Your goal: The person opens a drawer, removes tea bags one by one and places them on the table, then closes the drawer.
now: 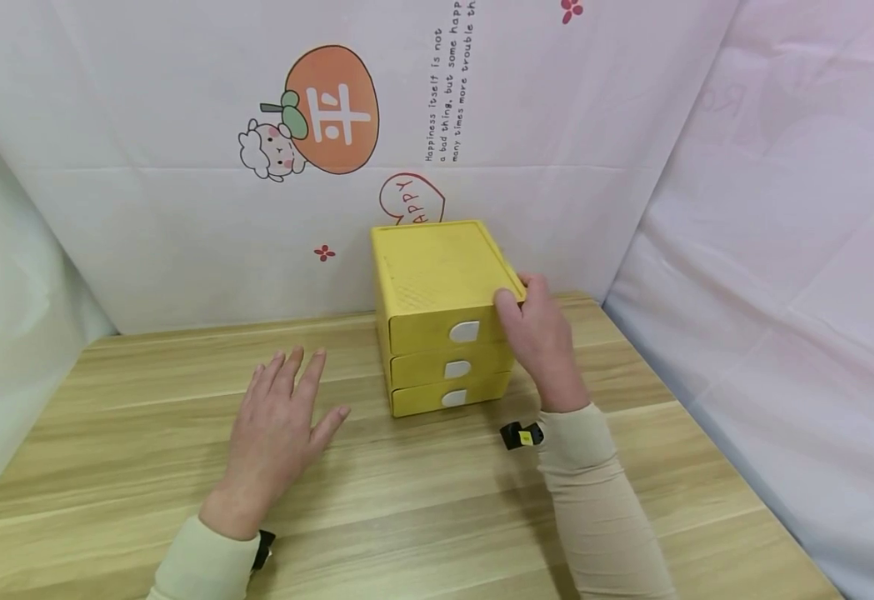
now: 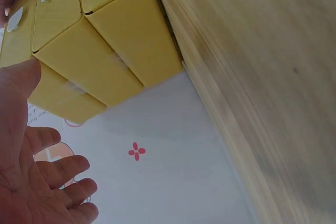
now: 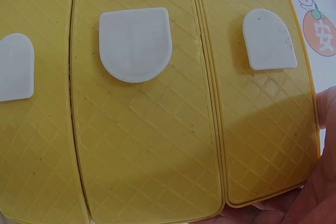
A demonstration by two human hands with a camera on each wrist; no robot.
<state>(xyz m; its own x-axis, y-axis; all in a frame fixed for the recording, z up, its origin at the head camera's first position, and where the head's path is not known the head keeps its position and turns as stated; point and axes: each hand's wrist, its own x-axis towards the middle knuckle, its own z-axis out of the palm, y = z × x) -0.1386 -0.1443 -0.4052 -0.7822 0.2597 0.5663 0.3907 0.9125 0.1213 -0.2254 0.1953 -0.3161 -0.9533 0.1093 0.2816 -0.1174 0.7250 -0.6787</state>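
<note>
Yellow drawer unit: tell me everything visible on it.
The yellow drawer unit is boxy and plastic-looking, standing upright on the wood-grain table before a printed white backdrop. It stacks three drawers, all closed, each front with a white tab and a crosshatched texture. The top is flat with a raised rim; small dark specks mark the fronts. The right hand grips its upper right front corner; the left hand is clear of it.

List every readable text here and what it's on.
"Happiness itself is not a bad thing, but some happ… many times more trouble th…": back cloth
"平": orange fruit print
"安": another fruit print
"APPY": heart print
Too small or faint: yellow tag, right cloth lettering
</note>
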